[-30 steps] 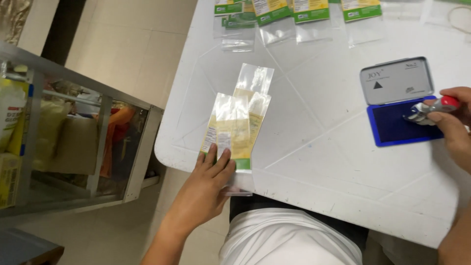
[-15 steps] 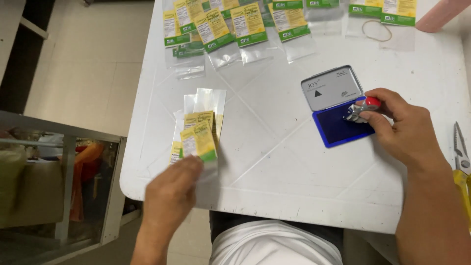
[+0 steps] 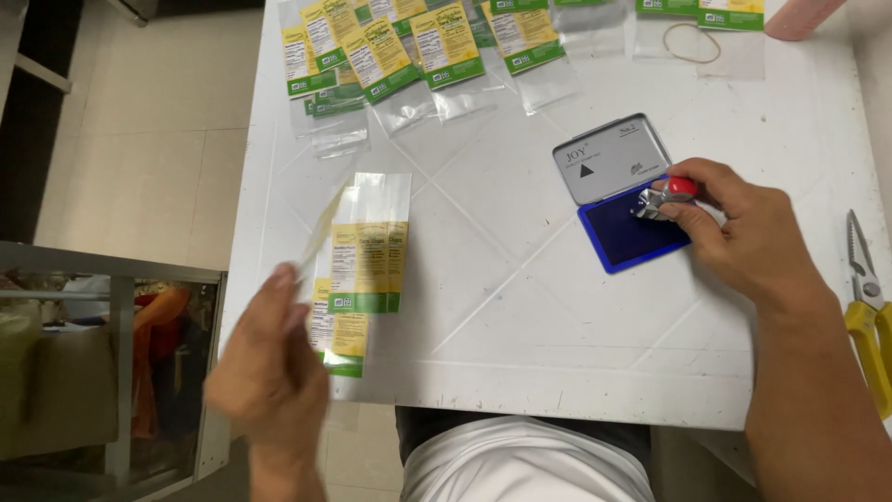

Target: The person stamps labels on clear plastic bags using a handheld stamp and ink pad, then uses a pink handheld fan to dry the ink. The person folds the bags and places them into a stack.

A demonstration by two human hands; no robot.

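Right hand (image 3: 743,237): grip closed on a small stamp (image 3: 664,197) with a red top, its metal end down on the blue ink pad (image 3: 636,237), right of centre.
Left hand (image 3: 269,372): blurred, at the near left table edge; fingers pinch one thin clear bag (image 3: 321,232), lifted clear of the stack.
Bag stack (image 3: 367,256): clear bags with yellow-green labels, just right of the left hand, flat on the table.
Doing it well: press the stamp straight and level so the face inks evenly; judged best to peel only one bag, since the film looks slippery and clingy.
Table (image 3: 483,307): white, faint crossing crease lines; more labelled bags (image 3: 409,56) fanned along the far edge; a rubber band (image 3: 692,42) far right; yellow-handled pliers (image 3: 869,316) at the right edge.
Room: pale tiled floor left; grey metal shelf (image 3: 111,279) near left.
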